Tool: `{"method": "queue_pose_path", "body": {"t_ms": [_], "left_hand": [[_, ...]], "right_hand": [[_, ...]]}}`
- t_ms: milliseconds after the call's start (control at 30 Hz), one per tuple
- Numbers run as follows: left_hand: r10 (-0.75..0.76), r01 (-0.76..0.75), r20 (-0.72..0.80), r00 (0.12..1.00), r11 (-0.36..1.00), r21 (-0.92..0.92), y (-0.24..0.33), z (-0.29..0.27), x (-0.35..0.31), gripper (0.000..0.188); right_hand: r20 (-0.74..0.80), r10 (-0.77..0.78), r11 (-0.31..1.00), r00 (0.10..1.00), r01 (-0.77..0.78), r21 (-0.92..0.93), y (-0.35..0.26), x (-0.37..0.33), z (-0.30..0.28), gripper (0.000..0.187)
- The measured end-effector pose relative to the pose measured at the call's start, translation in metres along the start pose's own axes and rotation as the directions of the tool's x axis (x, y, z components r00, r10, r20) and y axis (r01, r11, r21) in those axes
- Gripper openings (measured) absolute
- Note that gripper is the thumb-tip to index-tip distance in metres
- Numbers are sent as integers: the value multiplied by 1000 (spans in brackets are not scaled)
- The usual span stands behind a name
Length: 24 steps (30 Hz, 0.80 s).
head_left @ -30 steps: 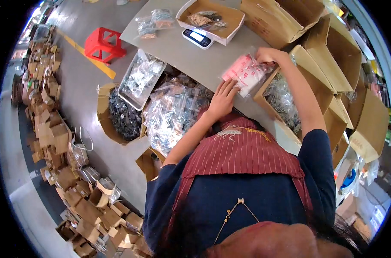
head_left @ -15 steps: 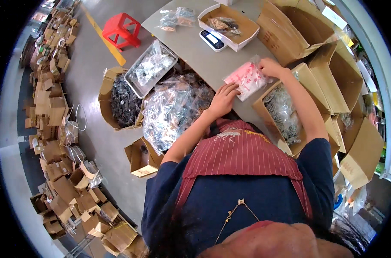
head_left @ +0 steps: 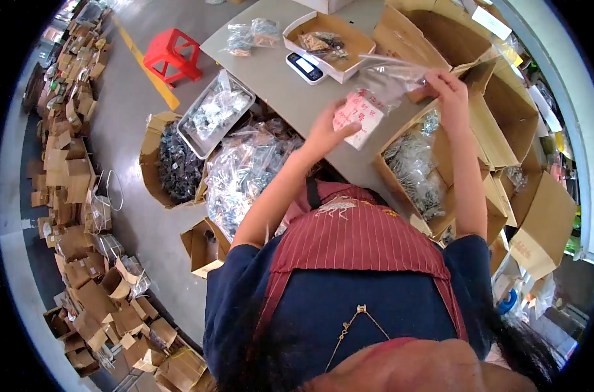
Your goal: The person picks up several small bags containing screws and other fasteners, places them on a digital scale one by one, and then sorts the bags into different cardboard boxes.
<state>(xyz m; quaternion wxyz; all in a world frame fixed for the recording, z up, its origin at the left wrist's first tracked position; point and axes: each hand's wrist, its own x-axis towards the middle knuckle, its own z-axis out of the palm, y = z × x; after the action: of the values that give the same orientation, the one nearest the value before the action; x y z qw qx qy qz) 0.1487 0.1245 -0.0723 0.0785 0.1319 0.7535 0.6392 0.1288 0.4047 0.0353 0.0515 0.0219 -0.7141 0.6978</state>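
A white packet with red print (head_left: 363,116) is tilted up over the grey table. My left hand (head_left: 329,130) grips it at its left side, the thumb across its lower face and the fingers partly hidden behind it. Clear plastic film (head_left: 401,75) stretches from the packet's upper end to the right, and I cannot tell whether it is the packet's own bag. My right hand (head_left: 446,88) pinches the film's right end, above an open carton of small bagged metal parts (head_left: 420,166).
Beyond the packet stand a small digital scale (head_left: 306,68) and a shallow white box (head_left: 365,47) holding bagged parts. Open cartons (head_left: 506,111) crowd the right. At left are a metal tray (head_left: 248,104), a heap of clear bags (head_left: 244,176) and a red stool (head_left: 172,55).
The packet has been lifted and tilted from lying flat. My right hand has moved rightward, drawing the clear film out. My left hand has shifted slightly left and now grips the packet.
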Motion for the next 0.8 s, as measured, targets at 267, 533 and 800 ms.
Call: {"method": "queue_pose_path", "body": {"t_ms": [267,533,800], "left_hand": [[53,-46,22,998,970,-238,65,-13,6,30],[80,-94,77,994,974,206,86,-31,-17,17],[528,-271,-132,839,616,739,82,-53,-35,14]], "right_hand": [[264,-14,890,964,133,-436,-11,-49,53,22],[433,-51,721,900,333,-608,-21,-60,81,19],[476,292,901,830,-72,-428,-5,-64,109,11]]}}
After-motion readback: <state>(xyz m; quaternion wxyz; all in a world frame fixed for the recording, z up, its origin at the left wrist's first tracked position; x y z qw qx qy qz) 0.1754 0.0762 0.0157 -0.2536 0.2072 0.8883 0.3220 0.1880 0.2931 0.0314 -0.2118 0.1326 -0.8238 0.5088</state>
